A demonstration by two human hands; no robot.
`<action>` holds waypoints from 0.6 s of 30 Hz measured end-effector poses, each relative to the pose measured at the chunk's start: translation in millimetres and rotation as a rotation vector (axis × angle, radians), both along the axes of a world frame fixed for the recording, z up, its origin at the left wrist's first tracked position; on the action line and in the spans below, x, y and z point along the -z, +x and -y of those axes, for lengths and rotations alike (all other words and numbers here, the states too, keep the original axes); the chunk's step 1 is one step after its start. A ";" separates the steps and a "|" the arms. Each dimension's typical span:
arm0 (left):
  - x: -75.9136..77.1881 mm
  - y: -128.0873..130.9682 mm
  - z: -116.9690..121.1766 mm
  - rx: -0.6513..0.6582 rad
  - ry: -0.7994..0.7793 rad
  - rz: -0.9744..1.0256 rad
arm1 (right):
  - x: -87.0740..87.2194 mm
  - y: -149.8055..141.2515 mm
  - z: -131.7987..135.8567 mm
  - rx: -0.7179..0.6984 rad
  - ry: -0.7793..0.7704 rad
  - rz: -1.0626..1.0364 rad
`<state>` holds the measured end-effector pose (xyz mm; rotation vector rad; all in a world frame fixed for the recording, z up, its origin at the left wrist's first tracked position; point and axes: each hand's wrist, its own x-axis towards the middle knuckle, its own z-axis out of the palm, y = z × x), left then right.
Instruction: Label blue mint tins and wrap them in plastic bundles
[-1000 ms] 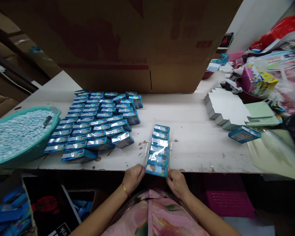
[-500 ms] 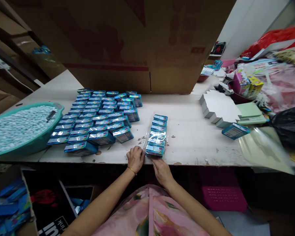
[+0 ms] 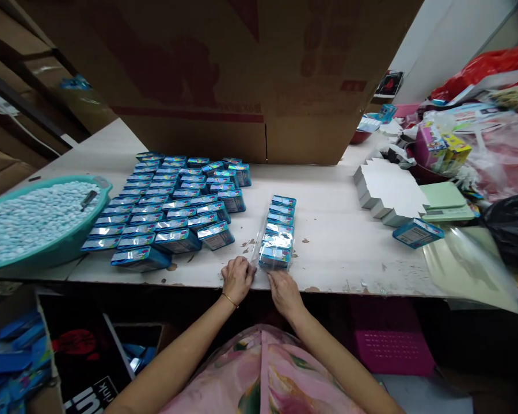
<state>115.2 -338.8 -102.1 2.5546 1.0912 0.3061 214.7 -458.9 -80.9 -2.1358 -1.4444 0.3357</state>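
A clear plastic bag (image 3: 261,244) lies near the table's front edge, with a row of several small blue boxes (image 3: 278,228) inside it. My left hand (image 3: 238,279) is closed on the bag's near left corner, its fingertips curled down. My right hand (image 3: 285,293) is at the near end of the bag, thumb and fingers pinched together on the bag's film. Both hands rest by the table edge, just short of the closest box. To the left stand several rows of similar blue boxes (image 3: 176,241).
A turquoise basin (image 3: 105,192) of pale blue pieces sits at the left. A large cardboard box (image 3: 302,138) blocks the back. At the right are white cartons (image 3: 388,187), a lone blue box (image 3: 418,233), a green scale-like object (image 3: 446,198) and plastic bags (image 3: 496,144).
My right hand has come up slightly from under the near end of the bag, its fingertips now at the film. My left hand stays on the corner. The view has shifted slightly.
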 end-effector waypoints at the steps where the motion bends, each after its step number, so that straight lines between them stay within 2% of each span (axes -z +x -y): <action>1: 0.3 -2.9 -0.1 -0.017 -0.024 0.033 | -9.7 1.2 4.3 -0.080 -0.046 -0.050; 3: 0.2 -12.5 1.9 -0.084 -0.115 0.150 | -34.3 9.5 13.2 -0.326 -0.093 -0.219; 4: -0.3 -18.5 4.5 -0.128 -0.196 0.229 | -47.6 18.4 15.3 -0.419 -0.067 -0.314; 5: -1.2 -24.5 8.2 -0.170 -0.306 0.312 | -60.3 31.3 14.1 -0.451 -0.002 -0.392; 6: -2.3 -29.4 13.0 -0.207 -0.440 0.387 | -71.2 48.3 8.4 -0.367 0.105 -0.431; 8: -4.8 -33.8 24.1 -0.235 -0.730 0.495 | -84.6 91.8 -17.7 -0.029 0.361 -0.393; 9: -5.6 -32.7 29.4 -0.224 -0.858 0.525 | -86.3 115.4 -36.9 0.111 0.449 -0.358; 11: -5.7 -25.1 36.8 -0.190 -1.013 0.559 | -81.8 158.2 -80.6 0.191 0.467 -0.392; 14: -3.3 -11.1 35.0 -0.195 -1.078 0.561 | -67.4 196.0 -131.3 0.167 0.186 -0.560; 16: -2.5 -5.9 24.9 -0.214 -1.069 0.542 | -59.9 204.2 -140.6 0.156 0.050 -0.574; 18: -4.4 -4.1 8.8 -0.203 -1.008 0.517 | -55.6 206.4 -128.0 0.182 0.032 -0.519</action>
